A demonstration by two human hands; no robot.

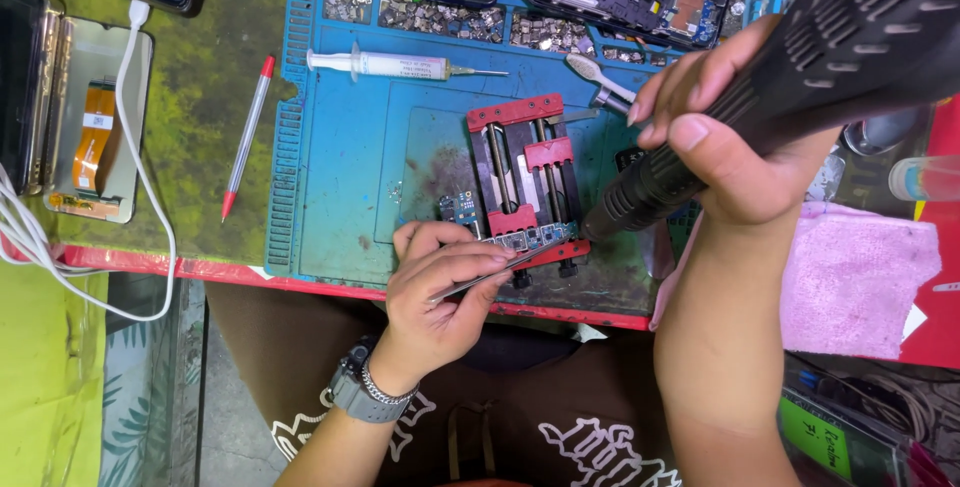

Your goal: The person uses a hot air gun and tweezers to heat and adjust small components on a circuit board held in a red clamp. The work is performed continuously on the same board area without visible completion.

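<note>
Now your left hand (440, 292) has its fingers closed on thin metal tweezers (490, 275), tips at the small circuit board (525, 239) clamped in the red holder (525, 172) on the blue mat (340, 167). Your right hand (725, 147) grips the black hot-air nozzle (660, 182), aimed at that board — its bulk hides the mat's right side. A white syringe (400, 66) with a pale label lies above; a red-capped pen (246, 137) rests on the desk, left. Lower right, a green label — possibly handwritten.
</note>
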